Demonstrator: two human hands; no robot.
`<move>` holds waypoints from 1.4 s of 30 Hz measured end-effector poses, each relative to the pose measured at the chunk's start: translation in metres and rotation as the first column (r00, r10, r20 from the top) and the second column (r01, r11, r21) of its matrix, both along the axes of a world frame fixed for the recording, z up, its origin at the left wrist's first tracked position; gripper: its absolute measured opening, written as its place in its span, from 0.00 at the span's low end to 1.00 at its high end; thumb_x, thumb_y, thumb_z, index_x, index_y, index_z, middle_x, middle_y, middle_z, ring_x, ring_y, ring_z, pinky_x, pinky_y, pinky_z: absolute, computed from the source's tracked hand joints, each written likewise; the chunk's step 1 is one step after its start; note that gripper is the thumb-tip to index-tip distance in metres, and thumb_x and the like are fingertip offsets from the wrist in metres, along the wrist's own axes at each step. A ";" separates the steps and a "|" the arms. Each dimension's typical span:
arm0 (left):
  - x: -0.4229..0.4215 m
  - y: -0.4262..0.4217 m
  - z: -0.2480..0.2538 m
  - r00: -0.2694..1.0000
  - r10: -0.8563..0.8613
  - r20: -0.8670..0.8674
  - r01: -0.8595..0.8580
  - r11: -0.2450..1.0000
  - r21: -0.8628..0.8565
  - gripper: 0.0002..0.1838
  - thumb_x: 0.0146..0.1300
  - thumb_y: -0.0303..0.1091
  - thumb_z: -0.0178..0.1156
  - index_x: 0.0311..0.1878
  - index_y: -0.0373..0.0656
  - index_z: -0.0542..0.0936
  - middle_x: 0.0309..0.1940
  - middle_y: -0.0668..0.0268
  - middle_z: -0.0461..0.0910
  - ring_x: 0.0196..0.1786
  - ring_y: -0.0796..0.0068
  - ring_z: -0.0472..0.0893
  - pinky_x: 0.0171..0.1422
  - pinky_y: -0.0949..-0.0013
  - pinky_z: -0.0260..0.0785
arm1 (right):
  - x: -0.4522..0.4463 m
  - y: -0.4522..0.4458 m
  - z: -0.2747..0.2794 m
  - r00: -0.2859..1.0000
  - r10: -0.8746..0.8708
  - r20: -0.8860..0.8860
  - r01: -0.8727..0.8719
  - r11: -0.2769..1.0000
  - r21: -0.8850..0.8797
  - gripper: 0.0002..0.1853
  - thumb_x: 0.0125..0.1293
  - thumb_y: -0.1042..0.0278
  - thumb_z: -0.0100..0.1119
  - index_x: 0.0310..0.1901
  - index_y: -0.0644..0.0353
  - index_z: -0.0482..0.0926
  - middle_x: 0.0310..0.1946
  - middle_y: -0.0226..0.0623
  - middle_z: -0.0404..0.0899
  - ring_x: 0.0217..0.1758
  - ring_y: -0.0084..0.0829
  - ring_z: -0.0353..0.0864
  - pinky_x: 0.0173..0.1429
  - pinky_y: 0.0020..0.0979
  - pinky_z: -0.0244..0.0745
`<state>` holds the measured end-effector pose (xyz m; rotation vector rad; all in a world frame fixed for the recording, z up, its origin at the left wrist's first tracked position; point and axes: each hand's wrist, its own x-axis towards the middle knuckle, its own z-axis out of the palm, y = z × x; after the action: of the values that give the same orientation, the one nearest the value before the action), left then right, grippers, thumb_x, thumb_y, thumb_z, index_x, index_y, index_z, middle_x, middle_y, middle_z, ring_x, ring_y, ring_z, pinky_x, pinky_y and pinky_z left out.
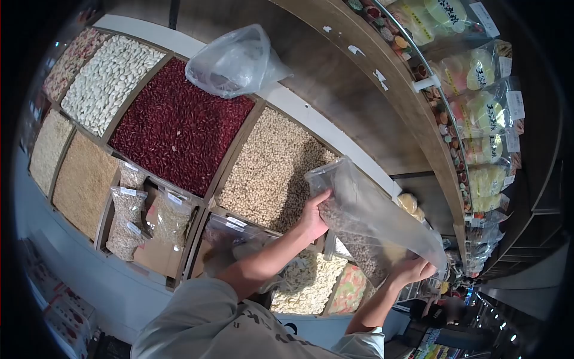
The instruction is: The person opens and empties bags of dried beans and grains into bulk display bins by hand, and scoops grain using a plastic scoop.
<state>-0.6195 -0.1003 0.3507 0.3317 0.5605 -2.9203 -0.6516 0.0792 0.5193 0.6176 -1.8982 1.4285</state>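
A long clear plastic bag [382,206] is stretched between my two hands, over the bins at the right. My left hand [315,214] is closed on the bag's upper left end, beside the bin of pale speckled beans [269,161]. Lower right, my right hand [412,270] grips the bag's other end, its fingers partly hidden by the plastic. Brownish beans show through or behind the bag, and I cannot tell whether they are inside it. Another clear plastic bag [230,63] rests at the back edge of the dark red bean bin [179,128].
White beans [110,78] and tan grain [84,179] fill bins at the left. Small filled packets [127,221] lie in a front bin. Pale flakes [308,281] are near my forearms. A shelf of packaged goods [484,113] curves along the right. A person stands far off at lower right.
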 end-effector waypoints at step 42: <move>-0.025 0.017 0.012 0.984 -0.143 0.107 0.139 0.989 0.048 0.20 0.65 0.46 0.50 0.54 0.45 0.76 0.50 0.60 0.80 0.55 0.59 0.78 0.64 0.48 0.68 | 0.006 0.022 0.023 0.996 -0.086 0.027 0.083 0.992 0.097 0.14 0.72 0.70 0.50 0.48 0.75 0.77 0.42 0.37 0.80 0.42 0.25 0.78 0.44 0.26 0.74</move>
<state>-0.6444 -0.0832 0.3623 0.5559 0.6035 -3.0044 -0.6460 0.1012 0.5422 0.5558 -2.0030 1.3073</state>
